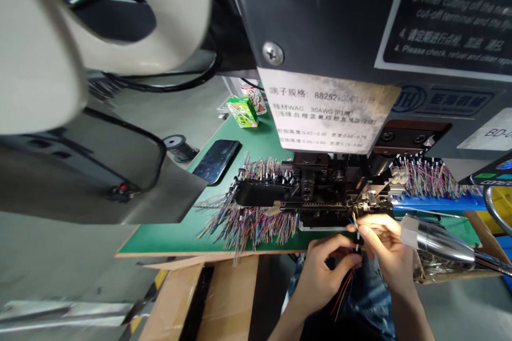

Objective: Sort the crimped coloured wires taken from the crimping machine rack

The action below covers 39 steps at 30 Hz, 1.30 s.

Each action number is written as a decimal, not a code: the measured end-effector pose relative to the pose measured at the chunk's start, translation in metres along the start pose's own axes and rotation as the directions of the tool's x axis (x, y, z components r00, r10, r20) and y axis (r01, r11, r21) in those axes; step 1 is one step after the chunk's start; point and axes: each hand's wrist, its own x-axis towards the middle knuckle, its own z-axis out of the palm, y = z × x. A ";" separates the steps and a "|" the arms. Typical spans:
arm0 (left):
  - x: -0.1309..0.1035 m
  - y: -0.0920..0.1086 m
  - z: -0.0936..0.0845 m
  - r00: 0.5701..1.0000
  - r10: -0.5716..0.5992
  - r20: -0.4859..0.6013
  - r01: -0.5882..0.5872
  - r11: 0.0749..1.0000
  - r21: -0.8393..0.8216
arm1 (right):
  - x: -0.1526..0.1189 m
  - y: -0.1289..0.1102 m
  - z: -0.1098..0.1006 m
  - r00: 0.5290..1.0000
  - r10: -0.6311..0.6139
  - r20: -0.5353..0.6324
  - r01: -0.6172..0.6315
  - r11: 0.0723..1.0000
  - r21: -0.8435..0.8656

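Note:
My left hand (328,265) pinches a thin multicoloured wire bundle (343,292) near its black and white sleeve, and loose wire ends hang below the fingers. Just above and to the right, my right hand (384,237) has thumb and forefinger closed on the upper wires of the same bundle. Those fine yellow and dark ends point up toward the terminal crimping machine (366,200), whose small metal die area lies directly beyond my fingertips. I cannot tell whether a wire tip touches the die.
Piles of wire bundles (256,224) lie left of the press on the green table (168,237). More wires (428,178) rest behind at right. A phone (217,161) and green box (242,112) stand farther back. A silver lamp (444,240) reaches in beside my right hand.

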 end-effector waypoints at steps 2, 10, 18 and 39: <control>0.000 0.000 0.000 1.000 0.002 -0.002 -0.002 1.000 0.004 | -0.002 -0.001 0.002 1.000 0.008 -0.019 -0.008 1.000 0.011; 0.000 0.000 0.000 1.000 0.003 0.005 -0.003 1.000 -0.014 | -0.003 0.000 0.003 0.999 0.023 -0.031 -0.022 0.999 0.024; -0.001 -0.001 0.000 1.000 -0.001 0.001 0.001 1.000 -0.027 | -0.001 0.003 -0.001 0.999 0.034 0.016 -0.034 0.999 0.010; -0.001 -0.002 -0.001 0.999 0.031 -0.016 -0.030 0.998 0.055 | -0.003 0.000 0.000 0.999 -0.011 -0.034 0.011 1.000 -0.008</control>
